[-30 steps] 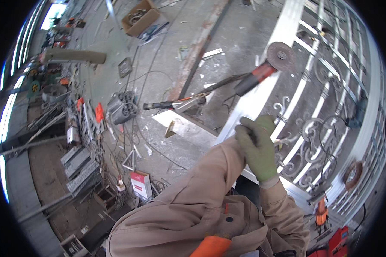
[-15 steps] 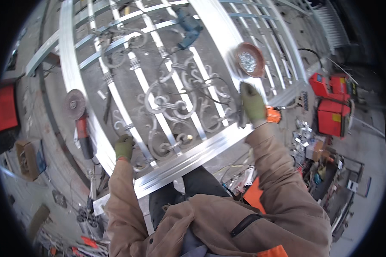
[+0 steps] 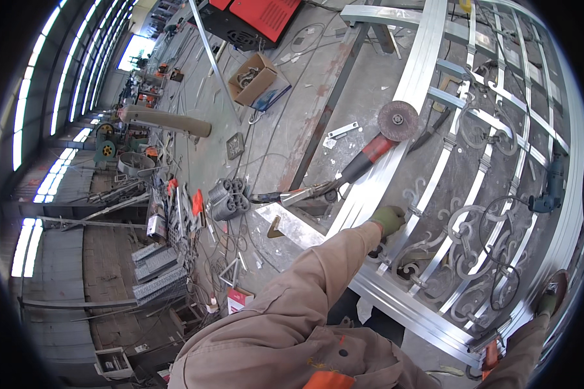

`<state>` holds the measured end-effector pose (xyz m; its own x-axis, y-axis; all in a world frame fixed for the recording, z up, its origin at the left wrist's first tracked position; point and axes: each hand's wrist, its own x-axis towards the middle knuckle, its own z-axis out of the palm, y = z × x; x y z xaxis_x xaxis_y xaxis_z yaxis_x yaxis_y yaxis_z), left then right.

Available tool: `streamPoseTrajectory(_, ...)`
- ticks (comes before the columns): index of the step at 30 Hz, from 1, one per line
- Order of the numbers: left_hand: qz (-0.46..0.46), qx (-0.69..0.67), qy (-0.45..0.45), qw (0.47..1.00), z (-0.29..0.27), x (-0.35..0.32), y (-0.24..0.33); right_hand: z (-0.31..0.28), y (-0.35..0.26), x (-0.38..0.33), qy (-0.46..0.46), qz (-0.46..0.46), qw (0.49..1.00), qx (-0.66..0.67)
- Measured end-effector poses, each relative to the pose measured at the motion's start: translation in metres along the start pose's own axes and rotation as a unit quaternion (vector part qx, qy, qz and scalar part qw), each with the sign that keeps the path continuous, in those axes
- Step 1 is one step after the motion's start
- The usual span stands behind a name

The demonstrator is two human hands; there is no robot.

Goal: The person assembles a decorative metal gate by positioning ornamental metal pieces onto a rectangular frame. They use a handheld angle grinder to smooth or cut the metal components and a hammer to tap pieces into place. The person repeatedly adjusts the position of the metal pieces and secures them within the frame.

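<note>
My left hand [image 3: 389, 221], in a green glove, is closed over the near left part of a silver metal gate frame [image 3: 363, 204]. What it holds, if anything, is hidden. At the far right edge my right hand [image 3: 547, 303], also gloved, is up against a reddish-brown bowl [image 3: 557, 283]; its fingers are too small and hidden to read. Grey scrollwork [image 3: 467, 240] fills the space between the frame's bars. An angle grinder [image 3: 370, 155] with a worn round disc lies across the left rail. A teal drill [image 3: 553, 187] lies on the bars.
Beyond the frame stand a red and black machine [image 3: 250, 23] and an open cardboard box [image 3: 253, 79]. Cables and scraps litter the floor at left, with a bundle of grey parts [image 3: 227, 199] and stacked metal pieces [image 3: 159, 266]. An orange item [image 3: 491, 355] sits by the near right corner.
My view has swung to the left, so the frame now appears at the right and the workshop floor shows. My right hand now meets the bowl, where before it was just short of it.
</note>
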<state>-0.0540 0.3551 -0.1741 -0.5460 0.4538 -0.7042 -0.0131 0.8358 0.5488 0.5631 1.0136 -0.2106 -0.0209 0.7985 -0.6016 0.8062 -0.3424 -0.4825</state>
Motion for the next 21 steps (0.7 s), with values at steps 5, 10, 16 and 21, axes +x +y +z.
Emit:
streamPoseTrajectory(5, -0.005, 0.023, -0.033, 0.999, 0.013, 0.011, 0.008, -0.03, -0.005, -0.038, 0.071, -0.009, 0.997, -0.036)
streamPoseTrajectory(10, 0.002, -0.022, 0.013, 1.0, 0.025, 0.077, -0.093, -0.024, -0.093, -0.067, 0.065, -0.104, 0.992, -0.016)
streamPoseTrajectory(16, 0.012, -0.098, -0.062, 0.993, 0.037, 0.048, -0.029, -0.057, -0.076, -0.177, 0.216, -0.048, 0.939, 0.263)
streamPoseTrajectory(21, -0.003, -0.059, -0.056, 0.997, 0.016, 0.04, -0.021, -0.023, -0.131, -0.26, 0.206, -0.112, 0.892, 0.387)
